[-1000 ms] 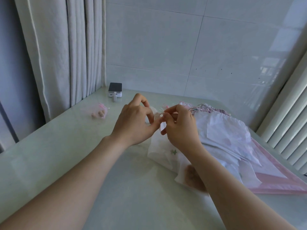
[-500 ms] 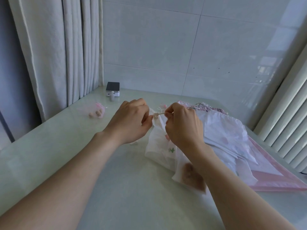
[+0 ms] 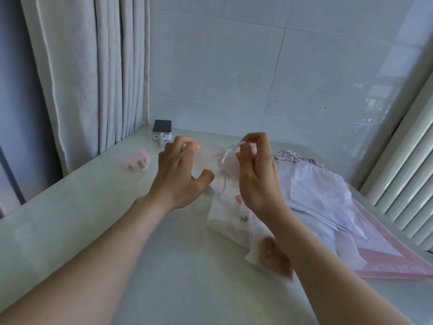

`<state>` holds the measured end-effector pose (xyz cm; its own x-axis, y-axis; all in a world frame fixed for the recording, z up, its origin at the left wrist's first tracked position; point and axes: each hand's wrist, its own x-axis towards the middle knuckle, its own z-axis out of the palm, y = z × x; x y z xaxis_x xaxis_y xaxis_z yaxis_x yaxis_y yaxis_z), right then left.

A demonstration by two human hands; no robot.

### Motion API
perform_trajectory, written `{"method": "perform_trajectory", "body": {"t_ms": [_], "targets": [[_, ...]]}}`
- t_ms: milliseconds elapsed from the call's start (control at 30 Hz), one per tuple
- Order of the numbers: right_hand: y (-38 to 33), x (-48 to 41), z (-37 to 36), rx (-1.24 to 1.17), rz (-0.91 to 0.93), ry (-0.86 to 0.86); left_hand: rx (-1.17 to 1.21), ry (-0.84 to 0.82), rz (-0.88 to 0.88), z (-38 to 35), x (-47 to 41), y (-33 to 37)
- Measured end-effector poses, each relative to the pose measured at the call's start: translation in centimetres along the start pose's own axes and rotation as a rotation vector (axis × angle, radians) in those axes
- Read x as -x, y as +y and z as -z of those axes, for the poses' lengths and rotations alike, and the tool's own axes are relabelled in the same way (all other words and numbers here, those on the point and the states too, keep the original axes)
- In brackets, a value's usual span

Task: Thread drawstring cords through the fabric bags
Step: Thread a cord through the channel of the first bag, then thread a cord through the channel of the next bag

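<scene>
Half a second ago both hands met at the bag's mouth. Now the left hand has let go and spread its fingers, gripping nothing I can make out. The right hand has risen, its thumb and forefinger pinching the white drawstring cord. The cord trails down from those fingers into the sheer fabric bag, which lies just below them on the counter. Probably the cord is being drawn through its channel. Left of the fingers, counter runs to the curtain, past a small pink pouch. Beyond them stands the tiled wall. To their right the pile of bags crowds close.
</scene>
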<state>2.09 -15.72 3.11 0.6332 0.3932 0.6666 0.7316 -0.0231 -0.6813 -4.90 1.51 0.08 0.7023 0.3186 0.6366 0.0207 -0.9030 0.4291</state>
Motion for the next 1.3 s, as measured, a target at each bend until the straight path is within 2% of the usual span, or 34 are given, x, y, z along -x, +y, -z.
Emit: {"method": "perform_trajectory", "body": {"t_ms": [67, 167, 333, 400, 567, 633, 700, 900, 1067, 1167, 1233, 1300], "targets": [[-0.6, -0.3, 0.0, -0.176, -0.086, 0.055, 0.097, 0.044, 0.054, 0.4, 0.0, 0.6], [-1.0, -0.3, 0.4, -0.341, -0.215, 0.057, 0.435, 0.074, 0.204, 1.3, -0.5, 1.9], [0.0, 0.8, -1.1, -0.195, -0.225, 0.0, 0.681, 0.122, 0.333, 2.2, -1.1, 2.5], [0.1, 1.2, -1.9, -0.19, -0.214, -0.017, 0.711, 0.156, 0.379, 2.2, -1.3, 1.9], [0.6, 0.4, -3.5, 0.044, -0.112, 0.035, 0.541, 0.1, 0.579, 1.9, -1.4, 0.3], [0.9, -0.2, -4.5, 0.057, -0.129, 0.074, 0.483, 0.022, 0.646, 2.1, -1.2, 0.1], [0.5, -0.8, -5.4, 0.1, -0.141, 0.06, 0.408, 0.013, 0.67, 2.3, -1.2, -0.5], [-0.3, -2.1, -9.5, 0.237, -0.249, -0.326, 0.13, 0.326, 0.736, 3.2, -1.3, -3.0], [-0.6, -2.8, -13.9, 0.143, -0.255, -0.346, -0.038, 0.603, 0.747, 4.5, -0.8, -4.9], [0.0, -2.4, -15.9, 0.104, -0.29, -0.448, -0.065, 0.619, 0.754, 4.8, -0.7, -6.7], [0.4, -1.8, -17.1, 0.229, -0.218, -0.53, -0.128, 0.57, 0.752, 4.6, -0.5, -7.7], [0.6, -1.3, -17.7, 0.379, -0.142, -0.537, -0.205, 0.497, 0.718, 4.2, -0.2, -8.1]]}}
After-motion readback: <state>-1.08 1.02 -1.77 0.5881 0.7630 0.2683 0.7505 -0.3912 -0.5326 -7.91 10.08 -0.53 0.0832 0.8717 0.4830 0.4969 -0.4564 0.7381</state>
